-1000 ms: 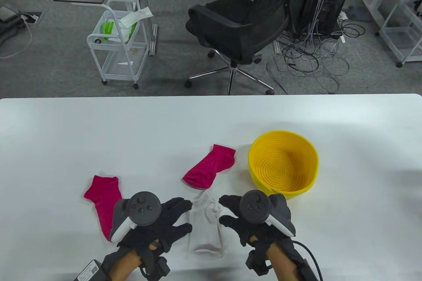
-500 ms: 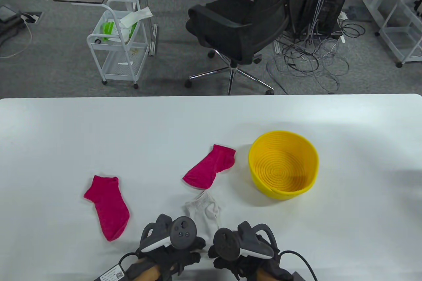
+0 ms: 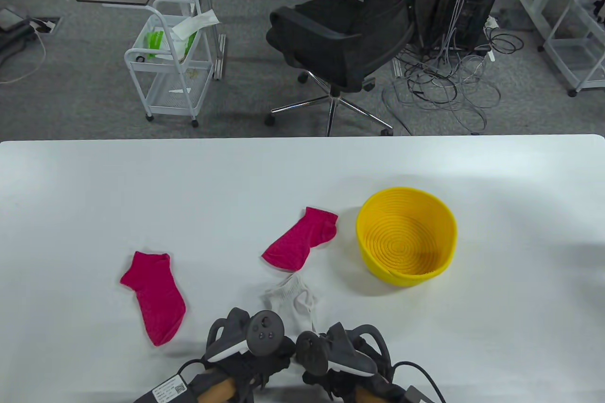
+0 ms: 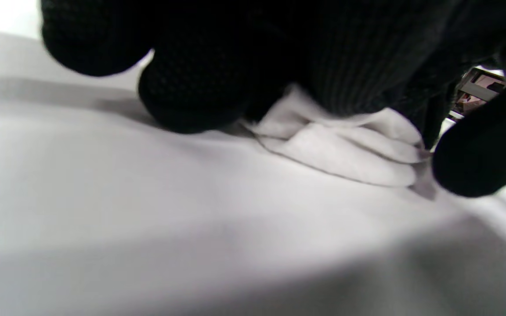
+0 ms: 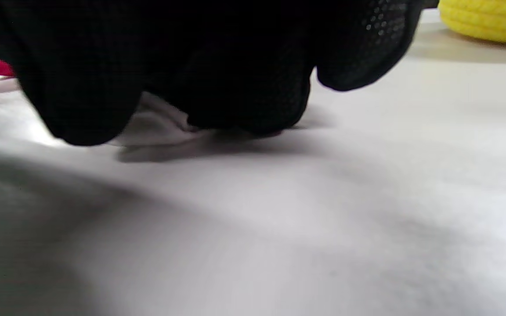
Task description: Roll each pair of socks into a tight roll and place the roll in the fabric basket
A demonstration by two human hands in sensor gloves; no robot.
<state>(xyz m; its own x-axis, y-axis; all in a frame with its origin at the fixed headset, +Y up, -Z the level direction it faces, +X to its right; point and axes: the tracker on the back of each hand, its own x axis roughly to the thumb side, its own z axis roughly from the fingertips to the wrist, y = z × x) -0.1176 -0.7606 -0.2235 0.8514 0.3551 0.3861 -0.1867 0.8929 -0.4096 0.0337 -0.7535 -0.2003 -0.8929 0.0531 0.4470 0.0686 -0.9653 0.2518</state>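
Note:
A white sock pair lies near the table's front edge, its cuff end pointing away from me. My left hand and right hand sit side by side over its near end, which they hide. In the left wrist view, black gloved fingers curl over a bunched fold of the white sock pair. In the right wrist view, fingers press on the white fabric. The yellow basket stands to the right, holding nothing.
Two loose pink socks lie on the white table: one left of my hands, the other just beyond the white pair, beside the basket. An office chair and a wire cart stand on the floor beyond the far edge.
Both hands drew back from flat beside the white sock pair to its near end, turned fingers-down and closed together. The visible part of the pair has grown shorter.

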